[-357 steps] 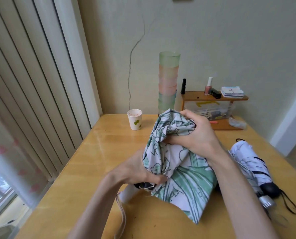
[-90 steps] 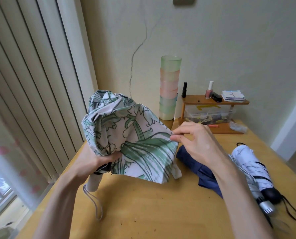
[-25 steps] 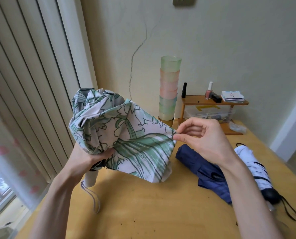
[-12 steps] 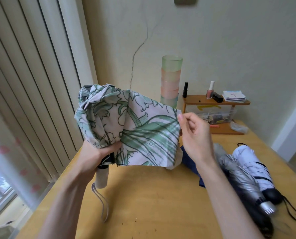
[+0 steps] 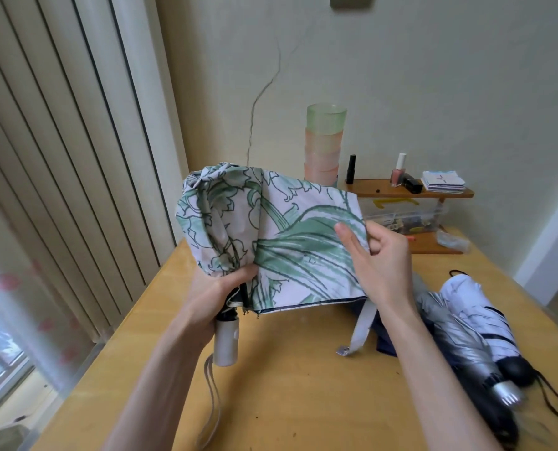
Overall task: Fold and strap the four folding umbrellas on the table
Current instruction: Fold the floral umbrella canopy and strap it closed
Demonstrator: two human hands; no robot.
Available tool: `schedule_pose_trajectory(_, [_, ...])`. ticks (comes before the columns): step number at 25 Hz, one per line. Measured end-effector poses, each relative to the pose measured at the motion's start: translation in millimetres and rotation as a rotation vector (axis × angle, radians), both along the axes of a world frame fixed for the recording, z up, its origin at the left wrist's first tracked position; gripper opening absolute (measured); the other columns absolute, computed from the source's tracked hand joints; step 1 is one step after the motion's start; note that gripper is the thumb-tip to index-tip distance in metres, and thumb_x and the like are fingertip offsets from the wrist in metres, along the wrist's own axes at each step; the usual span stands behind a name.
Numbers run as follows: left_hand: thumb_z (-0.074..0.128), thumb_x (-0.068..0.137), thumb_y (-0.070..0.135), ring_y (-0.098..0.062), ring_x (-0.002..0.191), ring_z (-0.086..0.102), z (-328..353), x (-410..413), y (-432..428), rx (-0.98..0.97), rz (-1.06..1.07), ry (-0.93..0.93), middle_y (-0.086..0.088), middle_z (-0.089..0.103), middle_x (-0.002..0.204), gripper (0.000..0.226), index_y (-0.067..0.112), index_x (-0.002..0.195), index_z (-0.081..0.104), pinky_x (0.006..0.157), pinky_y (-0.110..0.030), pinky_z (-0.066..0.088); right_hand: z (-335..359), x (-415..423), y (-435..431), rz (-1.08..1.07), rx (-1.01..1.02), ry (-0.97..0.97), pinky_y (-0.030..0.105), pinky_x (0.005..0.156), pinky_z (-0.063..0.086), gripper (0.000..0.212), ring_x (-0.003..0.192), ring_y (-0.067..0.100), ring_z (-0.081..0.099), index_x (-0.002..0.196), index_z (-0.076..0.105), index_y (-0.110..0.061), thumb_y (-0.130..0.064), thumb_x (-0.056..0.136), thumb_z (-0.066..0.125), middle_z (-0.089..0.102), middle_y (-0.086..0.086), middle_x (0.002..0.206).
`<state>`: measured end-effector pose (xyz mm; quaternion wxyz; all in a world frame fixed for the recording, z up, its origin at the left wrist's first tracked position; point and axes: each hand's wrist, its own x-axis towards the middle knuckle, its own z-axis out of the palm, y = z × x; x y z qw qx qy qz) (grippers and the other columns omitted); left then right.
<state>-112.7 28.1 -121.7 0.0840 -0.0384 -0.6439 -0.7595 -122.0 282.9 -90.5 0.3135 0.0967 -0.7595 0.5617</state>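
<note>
2 hands on the floral umbrella (image 5: 271, 229), held above the table (image 5: 303, 402): left hand (image 5: 219, 294) fisted round the gathered canopy, right hand (image 5: 378, 258) pinching a panel edge. Panel is flatter than 0.5 s ago and the strap (image 5: 362, 327) now hangs free, so wrapping is likely next. 3 other umbrellas (image 5: 459, 327) lie at right.

Green-leaf umbrella (image 5: 271, 236) aloft, canopy loose, unstrapped

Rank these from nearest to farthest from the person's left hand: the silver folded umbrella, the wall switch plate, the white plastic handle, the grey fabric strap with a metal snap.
From the left hand:
1. White plastic handle, just below it.
2. Grey fabric strap, hanging to its right.
3. Silver folded umbrella, on the table farther right.
4. Wall switch plate, high on the back wall.
</note>
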Motion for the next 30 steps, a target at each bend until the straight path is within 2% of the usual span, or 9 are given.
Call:
schedule_pose_trajectory(4, [0.083, 0.084, 0.001, -0.018, 0.097, 0.077, -3, 0, 6, -0.064, 0.061, 0.001, 0.005, 0.080, 0.107, 0.046, 0.018, 0.124, 0.068, 0.082, -0.034, 0.061, 1, 4, 6, 0.020, -0.019, -0.030, 0.020, 0.051, 0.031, 0.047, 0.046, 0.008, 0.028, 0.082, 0.066, 0.006, -0.038, 0.094, 0.078, 0.049, -0.001, 0.046])
schedule_pose_trajectory(6, [0.084, 0.083, 0.001, -0.015, 0.097, 0.077, -4, 1, 6, -0.058, 0.087, -0.009, 0.007, 0.080, 0.108, 0.050, 0.019, 0.127, 0.066, 0.079, -0.029, 0.062, 2, 8, 4, 0.061, -0.034, -0.056, 0.015, 0.053, 0.044, 0.029, 0.045, 0.002, 0.048, 0.086, 0.072, 0.001, -0.027, 0.092, 0.081, 0.064, -0.015, 0.053])
schedule_pose_trajectory(8, [0.083, 0.083, -0.001, -0.018, 0.097, 0.077, -2, 0, 0, -0.035, 0.108, -0.011, 0.003, 0.080, 0.110, 0.051, 0.015, 0.128, 0.066, 0.072, -0.025, 0.061, 5, 10, 8, 0.152, -0.068, -0.133, 0.023, 0.064, 0.059, 0.017, 0.064, 0.012, 0.073, 0.093, 0.078, -0.008, -0.024, 0.090, 0.083, 0.079, -0.004, 0.074])
schedule_pose_trajectory(11, [0.083, 0.083, 0.000, -0.022, 0.096, 0.077, 1, -2, -11, -0.032, 0.118, -0.011, 0.001, 0.080, 0.109, 0.045, 0.014, 0.123, 0.069, 0.073, -0.029, 0.060, 5, 11, 20, 0.257, -0.050, -0.291, 0.014, 0.061, 0.052, 0.019, 0.067, 0.006, 0.070, 0.091, 0.079, -0.006, -0.023, 0.088, 0.085, 0.079, 0.008, 0.080])
schedule_pose_trajectory(18, [0.087, 0.081, 0.007, -0.020, 0.096, 0.078, 6, 3, -6, 0.008, 0.048, -0.024, 0.001, 0.081, 0.108, 0.044, 0.015, 0.121, 0.071, 0.077, -0.028, 0.061, 8, 13, 13, 0.305, -0.117, -0.335, 0.023, 0.098, 0.058, 0.016, 0.104, 0.013, 0.077, 0.107, 0.077, -0.012, -0.025, 0.097, 0.075, 0.082, -0.001, 0.102])
schedule_pose_trajectory(23, [0.088, 0.063, 0.046, -0.021, 0.070, 0.063, -3, 0, -9, -0.078, -0.078, -0.172, -0.006, 0.068, 0.086, 0.056, 0.013, 0.100, 0.063, 0.059, -0.033, 0.054, 43, 24, -13, 0.476, -0.337, -0.384, 0.039, 0.090, 0.063, 0.038, 0.107, 0.028, 0.077, 0.135, 0.059, -0.015, -0.011, 0.099, 0.071, 0.081, 0.009, 0.111])
schedule_pose_trajectory(26, [0.086, 0.054, 0.080, -0.016, 0.076, 0.067, -8, 4, -10, -0.055, -0.283, -0.096, -0.010, 0.069, 0.099, 0.108, 0.004, 0.124, 0.056, 0.061, -0.033, 0.059, 83, 21, -40, 0.565, -0.242, -0.383, 0.038, 0.077, 0.064, 0.045, 0.097, 0.025, 0.079, 0.137, 0.054, -0.031, -0.006, 0.101, 0.067, 0.081, 0.013, 0.105])
schedule_pose_trajectory(28, [0.090, 0.049, 0.075, -0.018, 0.088, 0.075, -6, 9, -14, -0.014, -0.455, -0.076, -0.008, 0.077, 0.107, 0.118, 0.003, 0.134, 0.051, 0.074, -0.035, 0.063, 104, 10, -69, 0.568, -0.055, -0.400, 0.030, 0.068, 0.061, 0.034, 0.085, 0.020, 0.079, 0.128, 0.064, -0.028, -0.006, 0.102, 0.066, 0.082, 0.012, 0.099])
schedule_pose_trajectory(30, [0.100, 0.053, 0.048, -0.018, 0.085, 0.077, 0, 17, -9, -0.055, -0.535, -0.067, -0.003, 0.080, 0.097, 0.087, 0.007, 0.120, 0.063, 0.073, -0.035, 0.064, 113, -6, -100, 0.501, 0.134, -0.415, 0.026, 0.064, 0.059, 0.024, 0.074, 0.016, 0.074, 0.116, 0.074, -0.020, -0.005, 0.099, 0.066, 0.081, 0.009, 0.094])
